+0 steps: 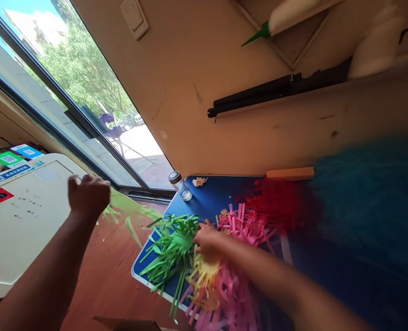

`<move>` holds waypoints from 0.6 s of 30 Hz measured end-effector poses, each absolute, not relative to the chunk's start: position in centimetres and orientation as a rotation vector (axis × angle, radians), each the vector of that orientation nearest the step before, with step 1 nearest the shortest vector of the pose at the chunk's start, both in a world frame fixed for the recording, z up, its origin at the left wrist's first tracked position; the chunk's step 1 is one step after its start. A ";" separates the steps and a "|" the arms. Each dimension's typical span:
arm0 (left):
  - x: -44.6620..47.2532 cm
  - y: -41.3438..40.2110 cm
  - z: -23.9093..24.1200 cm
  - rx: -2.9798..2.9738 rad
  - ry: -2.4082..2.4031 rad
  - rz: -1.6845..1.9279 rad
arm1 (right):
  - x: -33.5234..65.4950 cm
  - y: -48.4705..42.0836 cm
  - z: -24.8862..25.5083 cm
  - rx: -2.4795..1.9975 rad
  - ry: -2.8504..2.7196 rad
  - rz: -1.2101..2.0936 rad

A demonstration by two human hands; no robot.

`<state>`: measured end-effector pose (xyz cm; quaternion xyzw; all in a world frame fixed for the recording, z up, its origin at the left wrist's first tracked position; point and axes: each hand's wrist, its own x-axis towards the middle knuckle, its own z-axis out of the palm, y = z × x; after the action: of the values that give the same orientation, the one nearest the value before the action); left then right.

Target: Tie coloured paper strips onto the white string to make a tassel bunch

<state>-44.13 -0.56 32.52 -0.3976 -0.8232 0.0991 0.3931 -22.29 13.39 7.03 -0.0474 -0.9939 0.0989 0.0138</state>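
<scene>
- A beige wall (224, 82) fills the upper middle of the frame, with a window (69, 87) slanting across the upper left that shows trees and parked cars outside.
- A blurred teal mass (369, 193) takes up the right side; what it is cannot be told.
- A white cabinet top (21, 230) with coloured labels sits at the left edge, over a reddish wooden floor (110, 276).
- A blue board (211, 197) lies at lower centre, carrying heaps of fringed paper.
- A black rod (280, 92) runs along the wall at upper right.
- The red paper fringe (276, 202) lies right of centre, blurred.
- The pink paper fringe (248, 225) spreads from the centre down to the bottom edge.
- The green paper fringe (172, 248) lies on the board's left part, its strips hanging past the edge.
- The yellow paper fringe (206, 271) sits just below the right hand.
- The left hand (88, 195), at centre left, is raised and closed round a light green fringed piece (128, 211), which trails to the right and is blurred.
- The right hand (207, 236) rests on the heap between the green and pink fringes, fingers curled down onto the paper; whether it pinches any strip cannot be told.
- A small glass jar (180, 185) with a dark lid stands at the board's top corner, a crumpled white scrap (199, 181) just beside it.
</scene>
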 end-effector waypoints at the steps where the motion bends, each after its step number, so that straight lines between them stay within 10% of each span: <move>1: -43.0 0.4 33.5 -1.072 -2.041 0.283 | -22.0 13.4 7.9 -0.158 -3.071 0.312; 18: -24.1 11.4 39.8 -1.408 -1.841 -0.055 | -12.9 9.6 17.2 -0.161 -2.551 0.803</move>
<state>-24.12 11.40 39.80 -0.5567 -0.7278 -0.0218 0.3999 -12.89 9.62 17.19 -0.0583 -0.9269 0.2917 0.2290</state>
